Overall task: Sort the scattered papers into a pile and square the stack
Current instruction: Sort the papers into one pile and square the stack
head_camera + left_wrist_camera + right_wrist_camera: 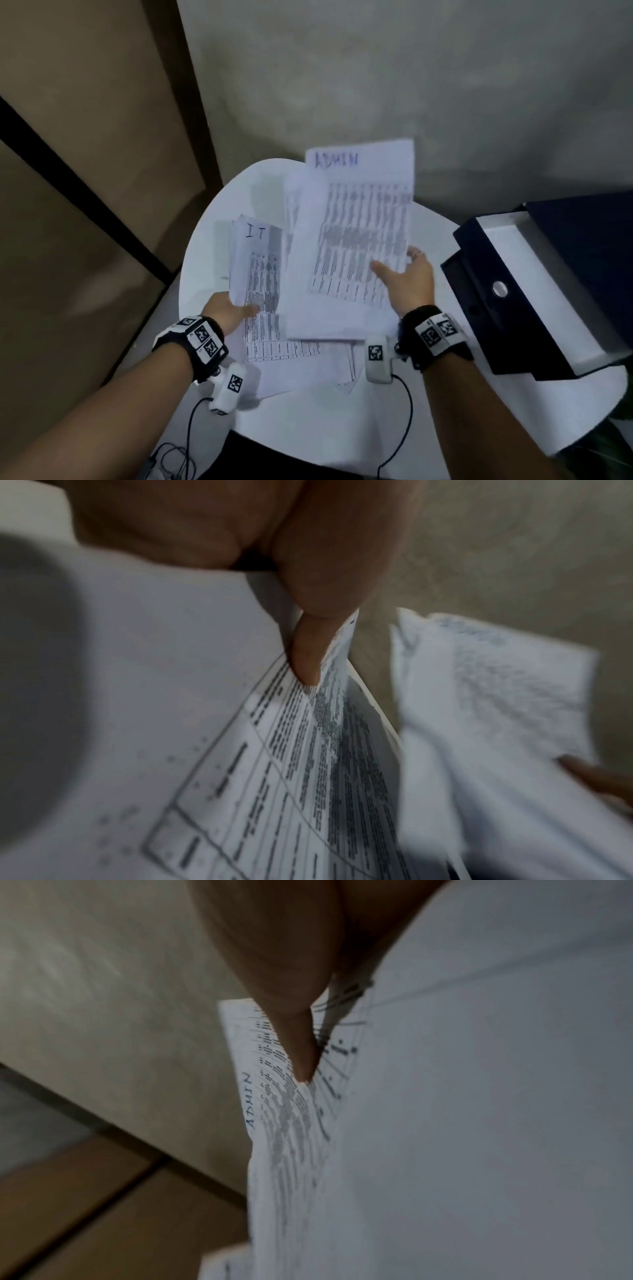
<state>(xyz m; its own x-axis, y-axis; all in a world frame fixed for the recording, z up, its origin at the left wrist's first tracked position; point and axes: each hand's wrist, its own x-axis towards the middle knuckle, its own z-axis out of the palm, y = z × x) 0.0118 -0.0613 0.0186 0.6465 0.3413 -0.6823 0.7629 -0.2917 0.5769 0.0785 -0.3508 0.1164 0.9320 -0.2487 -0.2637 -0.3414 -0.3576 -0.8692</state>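
White papers pinched in both hands: ADMIN sheets [352, 236] right [407, 284], IT sheets [257, 263] left [226, 313].

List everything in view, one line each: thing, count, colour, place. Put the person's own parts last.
ADMIN papers: one bundle, white with printed tables, lifted over the table's middle.
IT papers: one bundle, white with printed tables, left of the ADMIN papers.
Loose sheets: several, white, flat on the table under both bundles.
Table: one, white, round, centre.
Box: one, dark with white lining, open, table's right edge.
Wall: grey, behind the table.
Left hand: one, grips the IT papers' near edge.
Right hand: one, grips the ADMIN papers' right edge.
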